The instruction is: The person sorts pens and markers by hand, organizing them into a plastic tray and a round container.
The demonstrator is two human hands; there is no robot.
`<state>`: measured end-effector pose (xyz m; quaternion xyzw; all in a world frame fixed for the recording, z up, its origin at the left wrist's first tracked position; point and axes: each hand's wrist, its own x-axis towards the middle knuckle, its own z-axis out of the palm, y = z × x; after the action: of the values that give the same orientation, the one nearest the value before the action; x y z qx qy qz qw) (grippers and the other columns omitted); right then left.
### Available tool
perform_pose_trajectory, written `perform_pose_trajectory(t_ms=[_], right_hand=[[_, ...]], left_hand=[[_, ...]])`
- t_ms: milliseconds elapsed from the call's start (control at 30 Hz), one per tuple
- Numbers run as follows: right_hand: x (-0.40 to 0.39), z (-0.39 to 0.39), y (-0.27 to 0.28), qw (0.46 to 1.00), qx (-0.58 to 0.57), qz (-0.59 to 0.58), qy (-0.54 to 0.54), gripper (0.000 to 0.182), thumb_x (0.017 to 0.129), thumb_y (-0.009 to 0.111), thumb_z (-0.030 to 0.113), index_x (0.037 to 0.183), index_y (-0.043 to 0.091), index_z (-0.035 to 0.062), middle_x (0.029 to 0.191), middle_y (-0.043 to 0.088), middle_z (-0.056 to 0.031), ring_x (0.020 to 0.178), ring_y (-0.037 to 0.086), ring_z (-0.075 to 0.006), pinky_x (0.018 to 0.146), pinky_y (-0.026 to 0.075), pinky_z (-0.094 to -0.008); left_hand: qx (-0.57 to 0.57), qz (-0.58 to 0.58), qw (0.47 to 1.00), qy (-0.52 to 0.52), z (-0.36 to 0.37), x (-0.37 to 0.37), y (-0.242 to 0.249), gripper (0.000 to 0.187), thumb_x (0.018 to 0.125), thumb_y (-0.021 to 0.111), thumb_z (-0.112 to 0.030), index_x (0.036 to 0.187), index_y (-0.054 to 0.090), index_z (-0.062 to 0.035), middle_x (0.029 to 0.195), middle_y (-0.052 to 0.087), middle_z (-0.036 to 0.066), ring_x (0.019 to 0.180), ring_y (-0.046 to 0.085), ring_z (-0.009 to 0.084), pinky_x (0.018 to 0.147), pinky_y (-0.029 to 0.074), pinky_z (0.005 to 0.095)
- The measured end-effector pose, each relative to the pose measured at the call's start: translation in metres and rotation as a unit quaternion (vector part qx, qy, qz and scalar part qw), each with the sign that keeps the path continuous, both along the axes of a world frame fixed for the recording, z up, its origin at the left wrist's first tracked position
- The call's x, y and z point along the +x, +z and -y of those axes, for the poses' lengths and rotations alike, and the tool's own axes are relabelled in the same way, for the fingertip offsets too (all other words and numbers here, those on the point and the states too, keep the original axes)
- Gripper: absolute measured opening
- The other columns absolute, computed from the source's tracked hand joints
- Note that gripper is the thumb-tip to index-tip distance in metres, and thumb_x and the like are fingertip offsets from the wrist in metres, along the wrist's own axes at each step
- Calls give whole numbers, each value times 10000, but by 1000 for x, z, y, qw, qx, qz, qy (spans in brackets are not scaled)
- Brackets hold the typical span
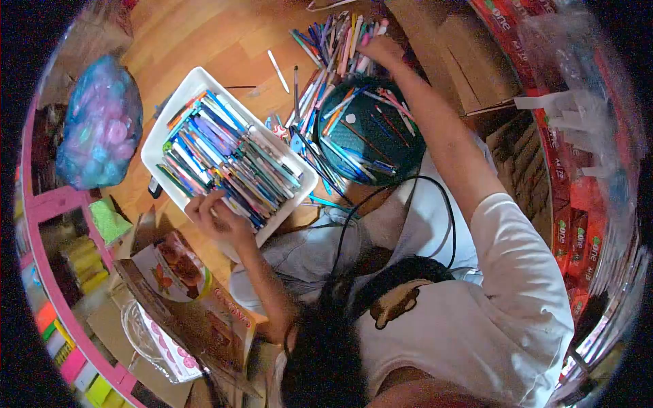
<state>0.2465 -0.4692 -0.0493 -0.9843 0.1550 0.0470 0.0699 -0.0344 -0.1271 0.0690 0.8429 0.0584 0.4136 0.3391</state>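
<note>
A white plastic bin (pixel 151 151) is packed with rows of pens (pixel 224 153) in many colours. My left hand (pixel 221 217) rests at the bin's near left corner, fingers bent and apart over the pen ends, with nothing visible held. At the top, my right hand (pixel 382 52) reaches into a loose heap of pens (pixel 333 41) on the floor. Its fingers close around a pen at the heap's right side, partly hidden by the hand. Below that heap stands a dark round container (pixel 371 126) with several scattered pens on it.
A blue bag (pixel 102 126) of colourful round things lies at left. A single white pen (pixel 278 71) is on the wooden floor (pixel 224 34). Opened cardboard (pixel 211 319) stands at lower left, cardboard boxes (pixel 469 54) at right. A black cable (pixel 435 180) crosses my lap.
</note>
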Motion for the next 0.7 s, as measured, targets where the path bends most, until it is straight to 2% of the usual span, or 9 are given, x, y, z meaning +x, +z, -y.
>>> perform_pose_trajectory(t_ms=[100,200,267,400,500,533,567,633,700], right_hand=[[1,-6,8,997,10,5,72,730,616,557,586,1058,540,5,1041,560,-193,921,563,-332,801,449,-395],[46,28,-82,980,137,140,41,732,555,671,523,988,552,-55,957,585,-202,875,582,-288,747,465,-350],[17,9,-25,972,209,102,-24,716,503,738,477,898,564,-94,894,591,-187,812,584,-236,668,468,-322],[12,11,-14,938,315,140,-24,651,531,712,484,843,582,-72,822,597,-145,708,587,-234,619,465,-346],[-24,-13,57,913,386,131,-17,536,590,710,416,840,590,-42,808,598,-130,686,586,-229,608,464,-354],[-7,-6,37,858,484,174,7,404,671,691,321,856,582,-21,786,596,-107,667,583,-202,592,469,-341],[7,8,21,850,502,163,12,379,690,682,301,865,576,-18,778,595,-99,661,583,-194,590,473,-333],[-7,0,58,832,537,140,22,327,728,662,259,884,566,-12,762,593,-83,650,583,-177,585,480,-317],[-32,-13,90,762,639,96,34,306,745,650,252,901,547,10,765,585,-60,650,585,-163,587,490,-303]], left_hand=[[55,-23,998,-29,-5,0,-9,108,748,494,-32,748,599,-57,813,481,101,821,458,225,715,381,317],[-4,-24,999,-29,-5,2,-11,118,729,495,-3,752,605,-39,806,480,95,801,453,230,713,380,329],[3,-18,1000,-25,-8,3,-12,114,736,491,3,752,600,-27,785,470,86,780,446,225,718,372,324],[-28,-25,998,-40,-16,6,-16,102,750,487,6,751,587,-18,750,460,67,740,462,206,696,374,305],[-58,-23,997,-46,-16,8,-12,96,778,475,16,775,571,21,754,503,89,729,501,195,677,408,295],[-67,-15,997,-48,-19,9,-17,97,784,469,13,789,565,24,758,505,90,741,506,190,689,410,290],[-70,-15,996,-43,-20,10,-21,98,787,467,11,793,564,25,761,507,91,744,508,192,693,411,290],[-76,-15,996,-34,-20,10,-23,100,794,465,7,803,563,26,768,510,94,751,513,196,703,412,288],[-84,-17,996,-39,-13,6,-19,110,805,460,-13,801,565,20,788,533,86,774,513,192,716,406,291]])
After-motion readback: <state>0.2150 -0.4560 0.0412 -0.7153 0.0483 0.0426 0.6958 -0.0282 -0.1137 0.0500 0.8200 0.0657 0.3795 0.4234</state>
